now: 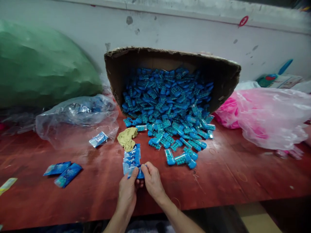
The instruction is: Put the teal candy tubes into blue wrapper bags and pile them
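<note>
At the front of the red table, my left hand [128, 189] and my right hand [153, 182] pinch a small blue packet [140, 174] between thumbs and fingers. The fingers cover much of the packet. Just beyond my hands, several blue-and-white printed packets [132, 156] lie overlapping in a row. A crumpled yellowish cloth [127, 138] touches the far end of that row. Close by on the right lie clear cases with blue ends [169, 156], filled with small turquoise balls. They spill from a heap of the same cases [165, 94].
The heap fills a cardboard box [114, 76] tipped on its side. Left are a clear plastic bag [60, 121], a loose packet [98, 139], two blue packets [68, 174] and a big green sack [43, 68]. Pink-and-white plastic bags [264, 113] stand right. Rubber bands lie about.
</note>
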A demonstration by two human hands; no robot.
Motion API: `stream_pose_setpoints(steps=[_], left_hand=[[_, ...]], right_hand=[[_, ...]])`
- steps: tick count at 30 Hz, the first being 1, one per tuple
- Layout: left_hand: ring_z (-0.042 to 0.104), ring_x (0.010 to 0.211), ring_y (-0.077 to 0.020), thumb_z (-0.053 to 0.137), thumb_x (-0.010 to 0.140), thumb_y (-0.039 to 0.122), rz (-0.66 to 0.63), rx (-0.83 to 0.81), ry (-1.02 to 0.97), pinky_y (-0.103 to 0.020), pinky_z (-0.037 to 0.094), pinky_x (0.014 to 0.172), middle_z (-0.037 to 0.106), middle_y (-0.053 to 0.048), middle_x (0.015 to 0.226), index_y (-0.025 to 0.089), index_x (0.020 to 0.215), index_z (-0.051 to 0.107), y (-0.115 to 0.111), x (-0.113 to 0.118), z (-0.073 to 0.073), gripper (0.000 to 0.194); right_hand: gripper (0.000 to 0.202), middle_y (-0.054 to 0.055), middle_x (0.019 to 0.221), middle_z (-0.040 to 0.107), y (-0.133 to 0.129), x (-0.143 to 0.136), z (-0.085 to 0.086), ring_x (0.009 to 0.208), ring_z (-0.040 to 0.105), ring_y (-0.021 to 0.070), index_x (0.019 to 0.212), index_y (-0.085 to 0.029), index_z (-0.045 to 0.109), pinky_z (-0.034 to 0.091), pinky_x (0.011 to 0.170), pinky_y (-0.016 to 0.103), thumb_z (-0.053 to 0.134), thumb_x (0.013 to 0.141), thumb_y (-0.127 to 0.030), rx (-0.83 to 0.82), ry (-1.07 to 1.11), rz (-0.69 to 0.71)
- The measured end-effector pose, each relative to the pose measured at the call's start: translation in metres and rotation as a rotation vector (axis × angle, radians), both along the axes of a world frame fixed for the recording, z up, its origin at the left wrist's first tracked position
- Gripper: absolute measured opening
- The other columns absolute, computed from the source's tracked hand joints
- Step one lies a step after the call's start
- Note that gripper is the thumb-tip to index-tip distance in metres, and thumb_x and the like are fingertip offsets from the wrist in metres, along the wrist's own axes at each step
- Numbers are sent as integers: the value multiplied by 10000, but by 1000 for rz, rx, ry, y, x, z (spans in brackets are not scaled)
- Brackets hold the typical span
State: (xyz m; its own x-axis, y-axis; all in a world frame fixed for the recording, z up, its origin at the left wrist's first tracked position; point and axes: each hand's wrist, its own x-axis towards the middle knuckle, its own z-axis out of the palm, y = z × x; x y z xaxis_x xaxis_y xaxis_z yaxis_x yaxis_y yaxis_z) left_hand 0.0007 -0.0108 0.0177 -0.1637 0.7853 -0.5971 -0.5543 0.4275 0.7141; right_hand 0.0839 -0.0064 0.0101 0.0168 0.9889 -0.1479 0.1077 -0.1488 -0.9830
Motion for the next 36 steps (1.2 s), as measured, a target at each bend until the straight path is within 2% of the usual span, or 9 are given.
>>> stream_pose_setpoints(steps=[4,6,8,10,12,14,19,26,36], left_hand=[[522,422,-97,758,489,348,-138,-2,-55,-187,388,380,593,7,493,116,686,580,-5,-6,8,353],[533,434,-97,755,513,308,-170,-6,-61,-183,390,381,606,-2,523,117,690,573,-7,-11,9,318],[524,422,-91,748,533,275,-142,-35,-68,-173,383,373,583,10,492,127,652,550,-9,-14,9,274],[514,408,-89,736,557,251,-104,-68,-96,-168,376,364,549,25,449,140,617,522,-10,-17,7,248],[506,399,-89,716,589,221,-76,-87,-132,-166,371,356,526,33,426,150,605,505,-11,-17,6,224],[502,395,-87,680,636,190,-53,-106,-167,-163,368,350,518,35,421,154,610,500,-11,-16,5,186],[503,389,-77,542,761,140,-3,-206,-241,-148,375,354,500,31,412,155,626,493,-10,-14,7,144],[528,407,-82,497,797,163,16,-199,-184,-155,411,370,511,24,431,149,634,505,-8,-11,8,163],[551,471,-99,683,642,254,-56,-51,-138,-180,450,426,539,23,460,142,605,521,-8,-13,4,200]], right_hand=[[349,-70,502,353,1,11,3,469,370,79,563,-189,367,297,435,180,351,865,-363,60,-84,15],[337,-48,555,438,2,25,10,526,430,97,622,-179,456,338,490,195,325,886,-343,134,-207,68],[248,10,734,560,5,44,16,694,511,144,784,-177,545,386,630,243,365,882,-316,236,-464,29],[207,94,930,579,8,62,18,881,502,234,951,-166,561,368,751,338,473,834,-312,271,-841,-140],[275,141,991,563,10,74,15,929,482,292,1042,-155,546,353,755,397,531,798,-281,207,-1122,-212],[303,140,979,567,10,74,9,909,492,296,1079,-172,535,357,736,407,549,782,-230,169,-1245,-170],[332,94,1034,566,4,60,-1,925,503,257,1082,-252,532,385,754,390,483,787,-107,248,-1092,-8],[322,44,1050,572,-8,66,18,966,535,180,1077,-215,498,431,855,308,524,763,-152,254,-275,48],[355,74,1116,561,-19,58,27,1029,491,207,1106,-221,522,413,896,379,514,767,-117,457,-402,229]])
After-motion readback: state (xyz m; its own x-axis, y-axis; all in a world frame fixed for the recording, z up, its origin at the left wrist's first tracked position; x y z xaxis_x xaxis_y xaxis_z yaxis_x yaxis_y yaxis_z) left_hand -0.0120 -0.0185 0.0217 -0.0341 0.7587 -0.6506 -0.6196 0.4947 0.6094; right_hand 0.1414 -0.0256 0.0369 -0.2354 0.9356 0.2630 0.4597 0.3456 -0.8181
